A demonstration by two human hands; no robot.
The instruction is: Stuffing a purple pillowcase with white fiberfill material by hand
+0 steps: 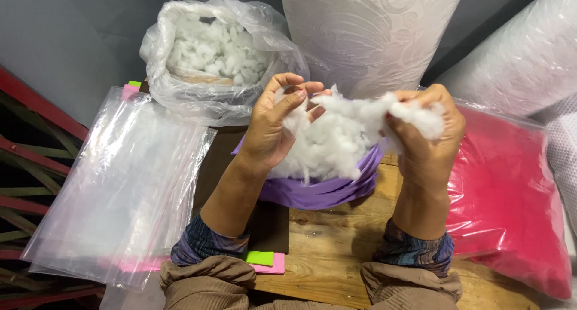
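Both my hands hold one clump of white fluffy stuffing (345, 135) above the wooden table (327, 250). My left hand (273, 123) pinches its left side with bent fingers. My right hand (430, 138) grips its right end, and the fibre stretches between the two. Directly beneath the clump lies a purple fabric cover (324, 187), partly hidden by the stuffing and my left wrist.
A clear plastic bag of white stuffing (219, 54) stands at the back left. A stack of clear plastic bags (120, 187) lies at left over pink and green sheets (264, 260). A red cushion in plastic (508, 196) lies at right. Large white rolls (366, 33) stand behind.
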